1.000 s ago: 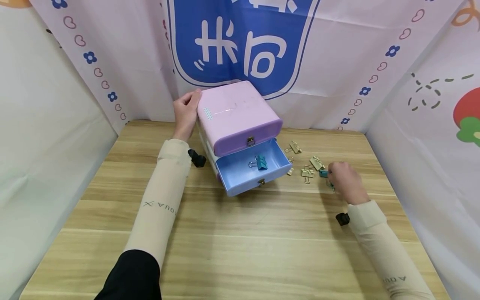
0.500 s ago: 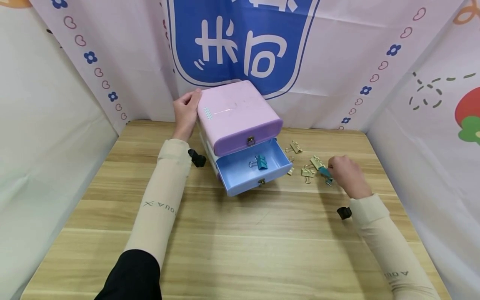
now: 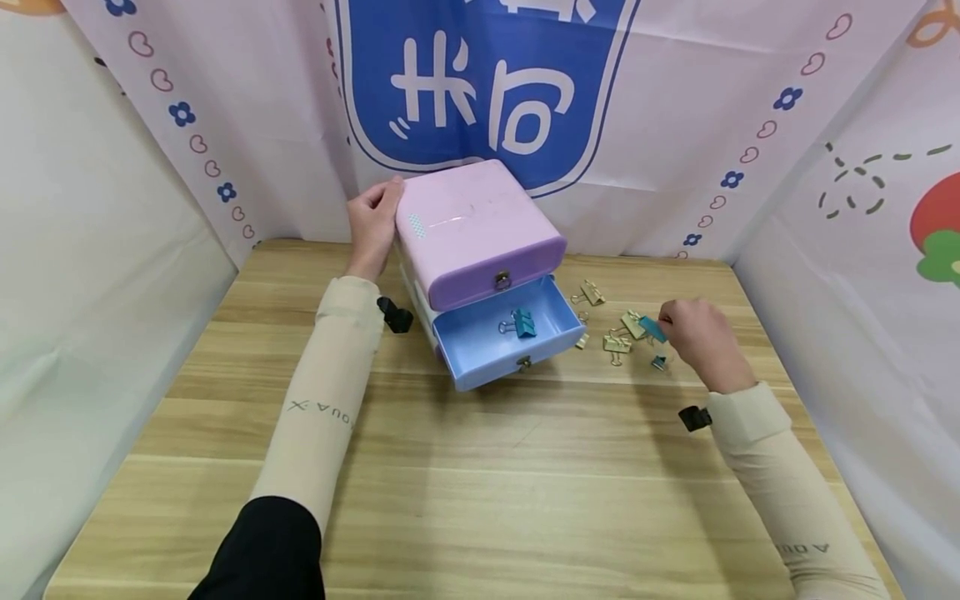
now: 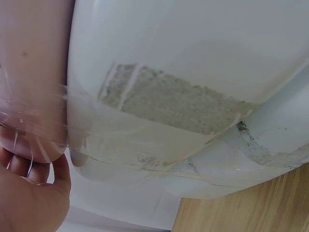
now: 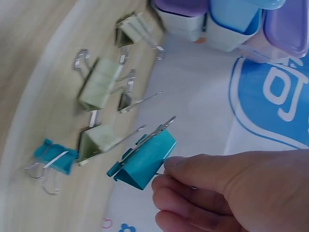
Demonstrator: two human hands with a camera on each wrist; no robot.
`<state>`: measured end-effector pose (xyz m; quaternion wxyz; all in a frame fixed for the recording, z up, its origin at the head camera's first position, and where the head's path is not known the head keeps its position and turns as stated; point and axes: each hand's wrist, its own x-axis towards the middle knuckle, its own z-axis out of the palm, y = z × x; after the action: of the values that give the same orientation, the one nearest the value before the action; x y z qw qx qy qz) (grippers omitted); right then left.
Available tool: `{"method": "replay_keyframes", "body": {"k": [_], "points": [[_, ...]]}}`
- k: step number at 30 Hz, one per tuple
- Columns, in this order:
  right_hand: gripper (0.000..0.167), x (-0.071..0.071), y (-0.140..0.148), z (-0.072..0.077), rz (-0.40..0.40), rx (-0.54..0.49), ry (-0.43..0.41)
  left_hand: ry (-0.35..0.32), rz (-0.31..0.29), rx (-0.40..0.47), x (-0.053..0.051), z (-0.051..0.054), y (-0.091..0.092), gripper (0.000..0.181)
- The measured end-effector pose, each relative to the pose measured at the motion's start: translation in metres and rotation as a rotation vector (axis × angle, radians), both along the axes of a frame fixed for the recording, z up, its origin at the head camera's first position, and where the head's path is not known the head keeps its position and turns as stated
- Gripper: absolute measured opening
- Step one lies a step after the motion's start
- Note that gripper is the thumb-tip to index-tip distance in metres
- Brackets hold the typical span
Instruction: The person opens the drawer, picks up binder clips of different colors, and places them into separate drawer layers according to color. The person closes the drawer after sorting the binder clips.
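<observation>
My right hand (image 3: 701, 342) pinches a teal binder clip (image 3: 652, 328) between thumb and finger; the right wrist view shows this clip (image 5: 146, 159) at the fingertips of the hand (image 5: 207, 193). A smaller teal clip (image 3: 659, 362) lies just below on the table. Several pale yellow-green clips (image 3: 617, 344) lie to its left. My left hand (image 3: 372, 229) holds the back left edge of the pink-topped drawer box (image 3: 480, 221); in the left wrist view the fingers (image 4: 34, 166) curl at its side. Another teal clip (image 3: 524, 323) sits in the pulled-out blue drawer (image 3: 480, 367).
The box stands near the back of the wooden table (image 3: 480, 483). Behind it hangs a printed cloth (image 3: 675, 150) with a blue emblem. White cloth walls (image 3: 97, 250) rise along both sides of the table.
My right hand has risen and moved slightly back and right, lifting the teal clip away from the smaller teal one. The left hand and the box have stayed put.
</observation>
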<state>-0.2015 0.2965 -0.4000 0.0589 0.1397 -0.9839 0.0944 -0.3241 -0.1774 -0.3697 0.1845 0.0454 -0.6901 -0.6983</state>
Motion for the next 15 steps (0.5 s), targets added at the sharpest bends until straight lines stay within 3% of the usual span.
{"method": "replay_keyframes", "body": {"k": [7, 15], "points": [[0.018, 0.008, -0.01, 0.013, -0.011, -0.041, 0.096, -0.002, -0.008, 0.005, 0.001, 0.001, 0.001, 0.038], [0.012, 0.021, -0.03, 0.027, 0.036, -0.056, 0.215, 0.004, 0.002, 0.01, 0.001, 0.002, 0.001, 0.037]]}}
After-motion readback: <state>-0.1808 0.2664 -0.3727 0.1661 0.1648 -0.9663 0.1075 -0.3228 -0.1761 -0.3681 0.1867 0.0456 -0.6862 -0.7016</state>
